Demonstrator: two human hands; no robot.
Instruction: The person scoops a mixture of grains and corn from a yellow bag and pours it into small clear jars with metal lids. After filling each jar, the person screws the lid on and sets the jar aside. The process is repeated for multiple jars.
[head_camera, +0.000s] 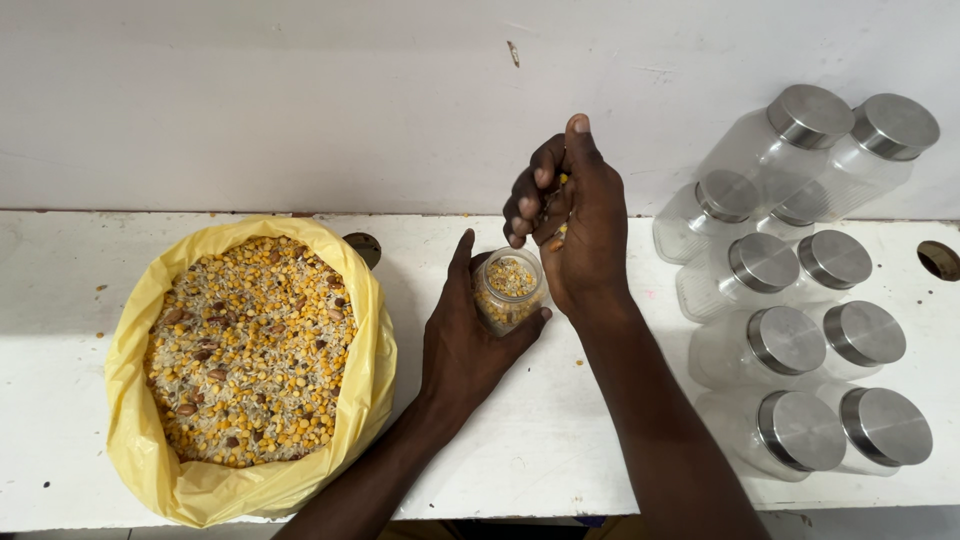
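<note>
Where the left hand (468, 340) wraps it, a small clear jar (508, 291) stands lidless, nearly full of yellow and pale grains. Just above its mouth, the right hand (565, 220) pinches yellow grains in curled fingers. Left of both sits a yellow bag (150, 460) of mixed grains; right, lidded jars (800, 340).

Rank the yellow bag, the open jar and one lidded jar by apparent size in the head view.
1. yellow bag, clearly largest.
2. lidded jar.
3. open jar, partly hidden by the left hand, so its rank below the lidded jar is unsure.
</note>
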